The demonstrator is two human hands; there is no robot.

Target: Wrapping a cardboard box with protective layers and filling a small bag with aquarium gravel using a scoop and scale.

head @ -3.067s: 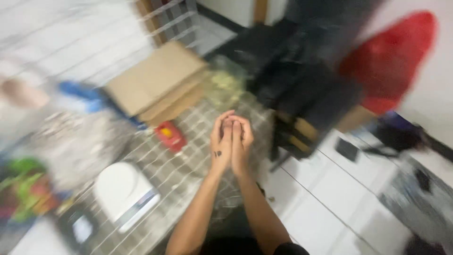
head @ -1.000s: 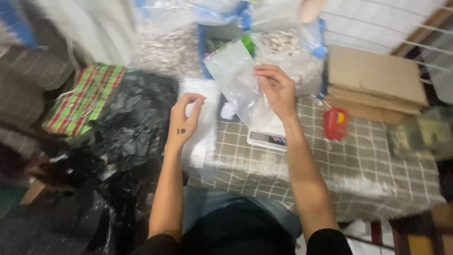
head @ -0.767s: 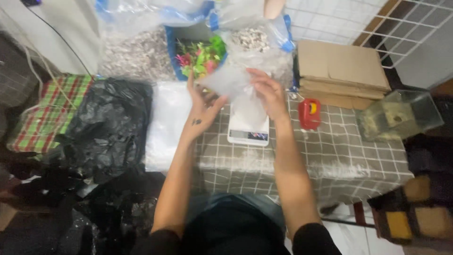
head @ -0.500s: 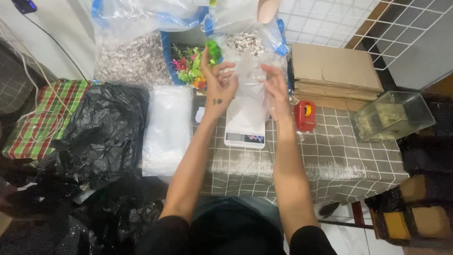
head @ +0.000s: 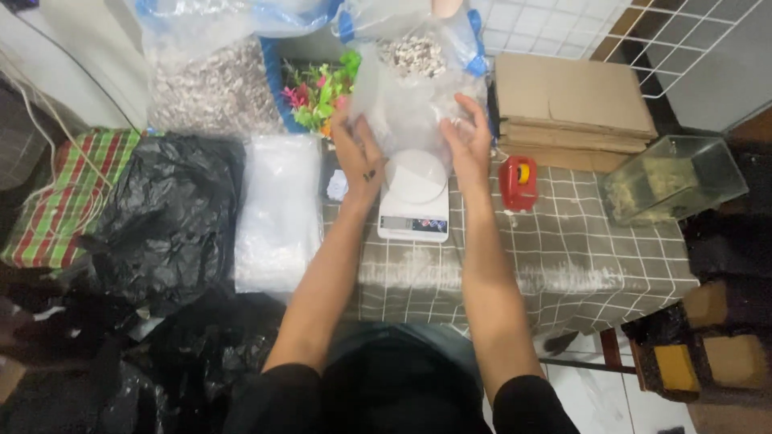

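Both hands up over the white kitchen scale (head: 412,195), that's the landmark here. Left hand (head: 359,153) and right hand (head: 469,143) each pinch one side of a clear plastic bag (head: 400,104), fingers curled on its edges and pulling them apart, seemingly so the mouth stays open. The bag hangs just above the scale's round plate, can't tell if its bottom touches. Scale sits on a grey grid-pattern tablecloth (head: 563,257), display side toward the person so it can be read. Just right of the scale, a small red tape measure (head: 518,182); further right, a clear glass tank (head: 674,178) near the table edge. Behind and right of the scale, flat cardboard sheets (head: 571,104), stacked. Behind the scale, a big bag of pebbles (head: 418,52), and colourful plastic plants (head: 319,92) a bit left of that, within reach. Left of the scale, a stack of clear bags (head: 277,209), then black plastic sacks (head: 161,217) well off left
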